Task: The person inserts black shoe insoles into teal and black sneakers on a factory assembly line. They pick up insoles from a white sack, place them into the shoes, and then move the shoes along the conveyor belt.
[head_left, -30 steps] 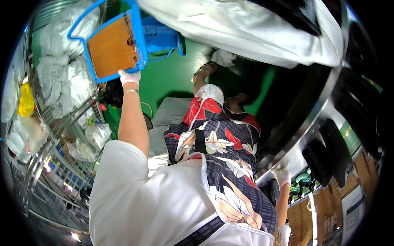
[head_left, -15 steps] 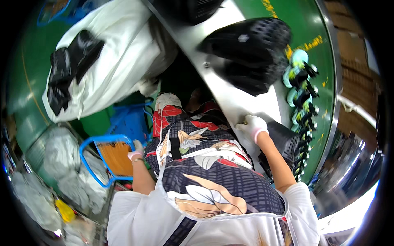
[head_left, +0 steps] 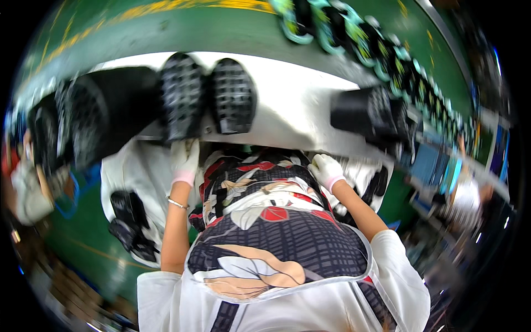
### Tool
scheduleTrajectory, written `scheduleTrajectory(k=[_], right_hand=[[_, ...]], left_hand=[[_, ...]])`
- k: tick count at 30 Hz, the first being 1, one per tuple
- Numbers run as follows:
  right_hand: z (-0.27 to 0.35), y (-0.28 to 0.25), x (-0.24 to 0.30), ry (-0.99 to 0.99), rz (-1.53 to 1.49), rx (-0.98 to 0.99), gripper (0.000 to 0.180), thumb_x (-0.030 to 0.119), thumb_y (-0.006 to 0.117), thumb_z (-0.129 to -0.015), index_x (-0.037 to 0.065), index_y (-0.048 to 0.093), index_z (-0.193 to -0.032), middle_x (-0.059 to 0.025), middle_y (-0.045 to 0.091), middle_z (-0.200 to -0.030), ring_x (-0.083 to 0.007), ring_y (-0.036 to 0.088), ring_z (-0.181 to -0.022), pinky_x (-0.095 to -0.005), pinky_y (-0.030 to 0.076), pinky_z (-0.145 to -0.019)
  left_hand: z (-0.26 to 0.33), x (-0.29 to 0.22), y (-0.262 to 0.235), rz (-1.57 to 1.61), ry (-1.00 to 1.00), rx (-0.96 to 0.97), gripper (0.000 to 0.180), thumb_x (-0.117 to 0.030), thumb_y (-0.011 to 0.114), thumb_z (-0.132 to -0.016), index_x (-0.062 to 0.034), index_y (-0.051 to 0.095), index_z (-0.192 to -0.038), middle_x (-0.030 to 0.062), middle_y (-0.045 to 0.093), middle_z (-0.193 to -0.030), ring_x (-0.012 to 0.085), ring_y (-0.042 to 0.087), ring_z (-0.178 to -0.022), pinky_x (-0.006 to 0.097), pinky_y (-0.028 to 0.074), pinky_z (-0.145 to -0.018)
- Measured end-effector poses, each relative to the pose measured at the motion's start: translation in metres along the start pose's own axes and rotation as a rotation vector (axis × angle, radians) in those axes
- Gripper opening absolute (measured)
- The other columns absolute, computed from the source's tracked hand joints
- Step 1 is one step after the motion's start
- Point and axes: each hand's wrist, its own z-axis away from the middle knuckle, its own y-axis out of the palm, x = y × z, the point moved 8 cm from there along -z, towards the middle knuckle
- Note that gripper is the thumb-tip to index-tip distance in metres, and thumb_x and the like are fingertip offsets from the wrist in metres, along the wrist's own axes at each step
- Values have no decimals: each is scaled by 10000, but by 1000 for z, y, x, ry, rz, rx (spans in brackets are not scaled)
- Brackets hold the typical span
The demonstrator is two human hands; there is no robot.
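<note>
My left hand (head_left: 185,160), in a white glove with a pink cuff, reaches up to the near edge of the metal table (head_left: 287,119). Its fingers look stretched out, just below the sole of an upturned black boot (head_left: 181,99); their tips are blurred. Beside that boot a second black boot (head_left: 234,97) shows its studded sole. My right hand (head_left: 327,169), gloved alike, is by the side of my patterned apron (head_left: 276,232), just below the table edge. Its fingers are curled, and what they hold, if anything, is hidden.
More black boots (head_left: 88,116) lie at the table's left, others (head_left: 370,113) at its right. Teal-and-black shoes (head_left: 381,61) line the green surface beyond. White sacks (head_left: 124,171) flank me, black boots (head_left: 133,221) on the left one. People (head_left: 33,188) are at both far sides.
My view has swung round so that I face the table squarely. My left hand has let go of the blue-framed chair and come to the table edge. My right hand has left the tabletop.
</note>
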Motion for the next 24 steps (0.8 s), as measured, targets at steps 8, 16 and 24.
scheduleTrajectory(k=[8, 16, 24], right_hand=[[189, 238, -63, 638, -53, 514, 303, 258, 543, -880, 116, 634, -1131, -133, 635, -1149, -319, 597, -1077, -428, 479, -889], [270, 318, 5, 654, -182, 929, 378, 286, 541, -869, 203, 609, -1232, -67, 592, -1293, -238, 536, -1222, -448, 337, -1034], [270, 336, 8, 654, -268, 601, 258, 217, 540, -866, 134, 625, -1095, -103, 606, -1146, -249, 560, -1135, -418, 363, -1025]], left_hand=[[-18, -12, 47, -296, 128, 451, 298, -308, 680, -851, -33, 614, -945, 141, 621, -814, 329, 598, -771, 405, 474, -755], [-35, -12, 33, -463, 185, 570, 314, -236, 709, -824, 3, 508, -801, 125, 486, -719, 251, 529, -717, 347, 436, -678], [-30, -38, 11, -433, -128, 625, 273, -172, 706, -844, -31, 483, -775, 24, 456, -629, 110, 498, -527, 286, 419, -502]])
